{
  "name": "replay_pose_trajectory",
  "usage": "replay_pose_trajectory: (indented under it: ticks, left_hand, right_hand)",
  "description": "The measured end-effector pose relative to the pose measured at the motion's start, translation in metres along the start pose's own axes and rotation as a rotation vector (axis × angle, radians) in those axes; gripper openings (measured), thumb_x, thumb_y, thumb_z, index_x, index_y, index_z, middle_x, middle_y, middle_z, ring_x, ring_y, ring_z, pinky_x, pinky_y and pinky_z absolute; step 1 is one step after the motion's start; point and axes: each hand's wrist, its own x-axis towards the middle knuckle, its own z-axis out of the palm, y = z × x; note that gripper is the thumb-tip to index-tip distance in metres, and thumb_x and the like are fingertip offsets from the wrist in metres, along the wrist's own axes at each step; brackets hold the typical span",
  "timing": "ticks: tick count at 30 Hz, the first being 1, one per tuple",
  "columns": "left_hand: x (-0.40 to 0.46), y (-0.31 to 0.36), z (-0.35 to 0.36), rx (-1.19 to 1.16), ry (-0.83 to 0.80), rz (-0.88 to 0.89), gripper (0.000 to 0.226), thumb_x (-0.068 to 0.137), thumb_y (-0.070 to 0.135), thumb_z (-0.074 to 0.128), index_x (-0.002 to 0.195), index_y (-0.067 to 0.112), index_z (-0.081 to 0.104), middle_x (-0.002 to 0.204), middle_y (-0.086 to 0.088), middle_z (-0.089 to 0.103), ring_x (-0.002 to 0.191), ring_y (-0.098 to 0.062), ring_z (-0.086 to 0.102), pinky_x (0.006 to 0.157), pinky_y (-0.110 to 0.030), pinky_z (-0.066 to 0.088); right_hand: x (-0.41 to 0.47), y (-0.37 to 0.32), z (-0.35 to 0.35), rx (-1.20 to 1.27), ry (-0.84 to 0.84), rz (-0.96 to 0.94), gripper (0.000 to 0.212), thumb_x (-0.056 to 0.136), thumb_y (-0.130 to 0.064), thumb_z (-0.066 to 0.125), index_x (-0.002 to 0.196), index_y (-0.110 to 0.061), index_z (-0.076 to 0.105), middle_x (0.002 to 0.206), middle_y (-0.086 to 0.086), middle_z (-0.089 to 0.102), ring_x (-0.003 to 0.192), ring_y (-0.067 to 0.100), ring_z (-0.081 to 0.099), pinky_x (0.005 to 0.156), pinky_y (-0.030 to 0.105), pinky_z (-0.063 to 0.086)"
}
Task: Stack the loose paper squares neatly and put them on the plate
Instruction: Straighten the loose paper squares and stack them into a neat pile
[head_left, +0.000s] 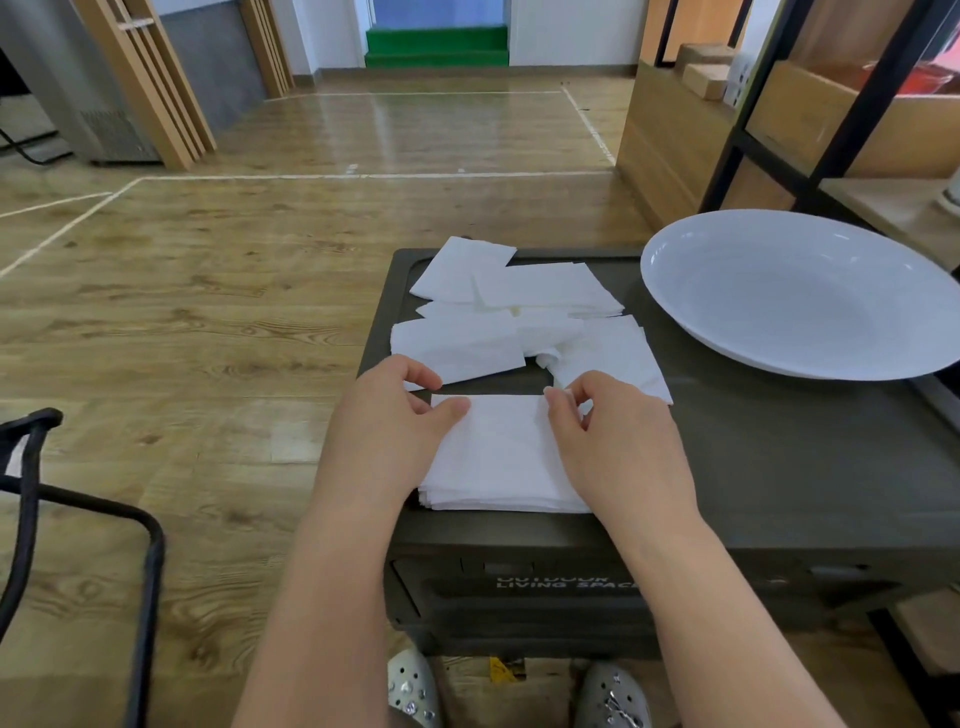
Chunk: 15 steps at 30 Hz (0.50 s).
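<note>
Two hands (395, 415) (613, 431) square one stack (498, 457); one plate (800, 291).

White lettering on the front face of the dark storage box (571, 587) before me reads "LIVING SPACE", its last letters hidden behind my arm. The line above it looks like "OUTDOOR" but is cut off along the top.
</note>
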Motion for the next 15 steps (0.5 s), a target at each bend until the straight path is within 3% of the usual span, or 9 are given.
replay_pose_trajectory:
  ticks: [10,15]
  left_hand:
    - [-0.0001,0.0017,0.0046,0.119,0.018,-0.014,0.024,0.080,0.040,0.071,0.090,0.027,0.054,0.065,0.009,0.054,0.063,-0.001,0.050,0.049,-0.020,0.028]
    - [0.0035,0.0044,0.0106,0.028,-0.010,-0.034,0.022,0.082,0.033,0.072,0.093,0.024,0.056,0.066,0.008,0.053,0.063,-0.002,0.050,0.050,-0.021,0.032]
  right_hand:
    - [0.0031,0.0039,-0.0012,0.007,-0.072,0.068,0.029,0.082,-0.052,0.059,0.088,-0.028,0.046,0.067,-0.012,0.052,0.060,0.000,0.046,0.045,0.018,0.031]
    - [0.0064,0.0034,-0.0021,-0.023,-0.077,0.066,0.030,0.085,-0.050,0.056,0.094,-0.024,0.043,0.066,-0.012,0.049,0.059,-0.001,0.042,0.044,0.019,0.030]
